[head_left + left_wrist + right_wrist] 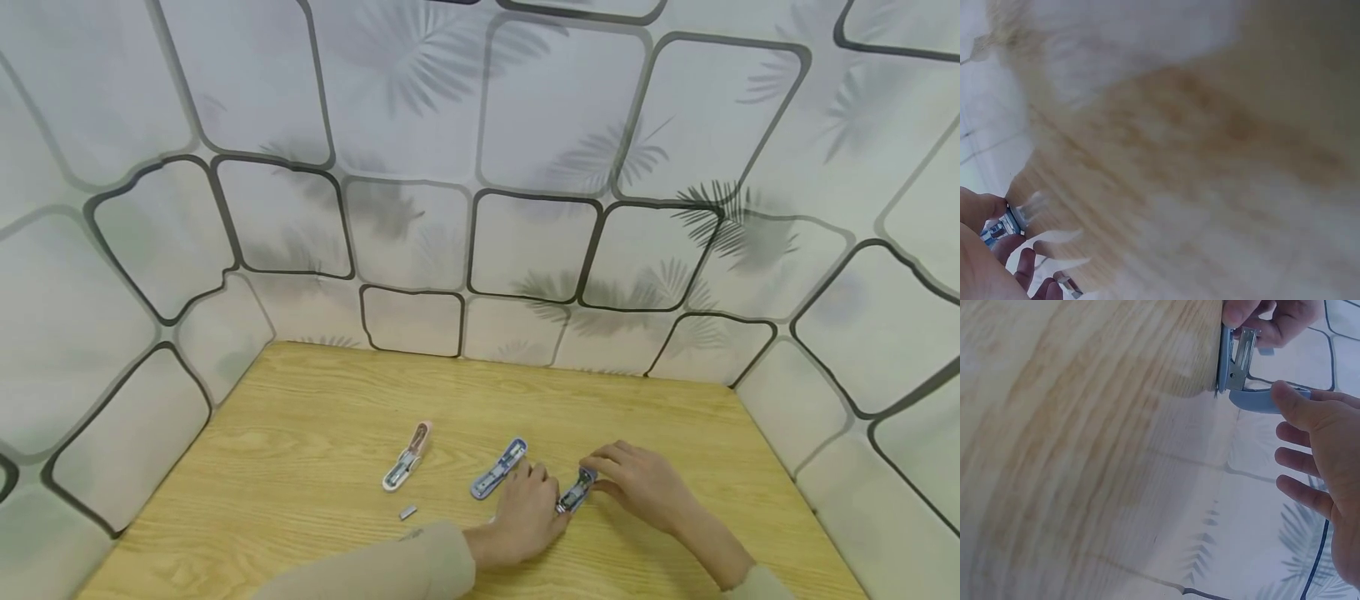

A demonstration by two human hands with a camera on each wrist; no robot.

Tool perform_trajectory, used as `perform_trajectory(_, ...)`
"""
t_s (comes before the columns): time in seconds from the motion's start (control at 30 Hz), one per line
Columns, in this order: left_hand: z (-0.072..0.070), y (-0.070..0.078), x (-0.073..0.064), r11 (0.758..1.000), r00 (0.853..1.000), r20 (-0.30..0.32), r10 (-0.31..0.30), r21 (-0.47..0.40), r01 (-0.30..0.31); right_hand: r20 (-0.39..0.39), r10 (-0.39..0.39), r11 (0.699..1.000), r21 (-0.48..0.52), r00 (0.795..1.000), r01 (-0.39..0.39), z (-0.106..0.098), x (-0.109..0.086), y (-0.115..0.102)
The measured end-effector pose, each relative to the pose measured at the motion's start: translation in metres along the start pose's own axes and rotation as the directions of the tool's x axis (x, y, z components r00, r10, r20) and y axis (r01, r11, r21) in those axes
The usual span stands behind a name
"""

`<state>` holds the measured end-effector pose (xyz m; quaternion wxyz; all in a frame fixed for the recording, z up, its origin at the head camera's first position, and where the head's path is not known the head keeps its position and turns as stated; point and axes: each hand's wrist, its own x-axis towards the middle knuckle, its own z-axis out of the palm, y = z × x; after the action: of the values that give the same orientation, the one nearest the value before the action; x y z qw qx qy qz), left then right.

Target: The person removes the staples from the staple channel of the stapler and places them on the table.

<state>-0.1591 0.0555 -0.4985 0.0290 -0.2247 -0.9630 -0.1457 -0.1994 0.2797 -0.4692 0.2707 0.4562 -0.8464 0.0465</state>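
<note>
A blue stapler [576,490] is held opened out between both hands, its metal magazine [1244,357] exposed in the right wrist view. My right hand [648,490] pinches the blue top cover [1254,401] with thumb and forefinger; the other fingers extend free. The left hand [525,512] grips the stapler's other part, thumb and finger on it [1001,229] in the left wrist view. Just left of that hand lies another opened blue stapler [498,469] on the table. A small metal piece [1070,285] shows by the left fingertips.
An opened pink and white stapler [407,457] lies farther left on the wooden table [315,433]. Nearer the front is a small grey strip [408,512], perhaps staples. Patterned fabric walls [525,250] enclose the table at the back and sides.
</note>
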Motion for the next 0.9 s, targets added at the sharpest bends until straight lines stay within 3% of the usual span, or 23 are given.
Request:
perform_trajectory(0.37, 0.004, 0.003, 0.001, 0.998, 1.000, -0.026, -0.012, 0.055, 0.014, 0.017, 0.021, 1.000, -0.005, 1.000, -0.021, 0.000, 0.005, 0.006)
perform_trajectory(0.9, 0.007, 0.004, 0.000, 0.998, 0.998, -0.061, -0.008, 0.064, 0.012, 0.026, 0.072, 0.997, -0.035, 0.997, -0.071, 0.012, -0.008, 0.027)
